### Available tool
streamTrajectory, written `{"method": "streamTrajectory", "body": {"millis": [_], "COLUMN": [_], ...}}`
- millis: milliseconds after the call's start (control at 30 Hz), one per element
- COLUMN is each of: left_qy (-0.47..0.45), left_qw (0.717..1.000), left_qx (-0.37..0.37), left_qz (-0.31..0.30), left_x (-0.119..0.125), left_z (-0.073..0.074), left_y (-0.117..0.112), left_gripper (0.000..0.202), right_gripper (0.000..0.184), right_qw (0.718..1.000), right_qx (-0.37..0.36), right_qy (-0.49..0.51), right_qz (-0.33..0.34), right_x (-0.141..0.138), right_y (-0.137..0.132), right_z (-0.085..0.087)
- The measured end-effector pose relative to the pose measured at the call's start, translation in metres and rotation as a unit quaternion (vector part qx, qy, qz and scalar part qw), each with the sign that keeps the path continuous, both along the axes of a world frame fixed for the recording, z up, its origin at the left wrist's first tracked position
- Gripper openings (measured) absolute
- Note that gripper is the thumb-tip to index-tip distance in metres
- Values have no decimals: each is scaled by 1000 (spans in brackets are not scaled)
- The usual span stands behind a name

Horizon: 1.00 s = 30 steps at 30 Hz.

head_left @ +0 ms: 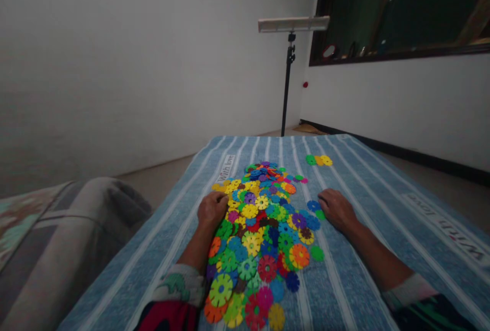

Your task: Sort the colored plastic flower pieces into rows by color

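Observation:
A long heap of colourful notched plastic discs, flower-shaped snap pieces, lies down the middle of the striped cloth. My left hand rests at the heap's left edge with its fingers curled in. Whatever is under those fingers is hidden. On the other side, my right hand is also closed, its fingertips at a blue disc and a green disc that is partly covered. Whether it grips either disc is unclear. Farther back, a short row of green, orange and yellow discs lies apart from the heap.
Blue-and-white striped cloth covers the table. A blanket-covered shape stands at the left. Behind the table, a black stand holds a flat panel near the wall. A dark window is at upper right.

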<state>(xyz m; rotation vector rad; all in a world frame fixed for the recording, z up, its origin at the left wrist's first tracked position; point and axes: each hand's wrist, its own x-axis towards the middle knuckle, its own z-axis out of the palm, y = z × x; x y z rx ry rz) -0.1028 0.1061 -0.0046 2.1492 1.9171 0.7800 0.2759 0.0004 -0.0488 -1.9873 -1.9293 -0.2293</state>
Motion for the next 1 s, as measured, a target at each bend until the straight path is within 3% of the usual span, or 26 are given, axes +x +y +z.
{"method": "streamTrajectory", "body": {"millis": [333,667,1000], "left_qy": [7,21,4], "left_qw": [1000,999,999], "left_qx": [8,14,14], "left_qz": [3,-30,-51], "left_x": [0,0,3], "left_z": [1,6,8], "left_y": [-3,-1,-6], "left_gripper": [30,35,35], "right_gripper": [25,24,25], "right_qw": [1000,999,1000], "right_qx": [-10,-27,-18], "right_qy": [16,23,21], "right_qz": [6,-15,-8], "right_x": [1,-7,-6], "right_y": [-2,-1,-1], "right_z": [1,11,9]}}
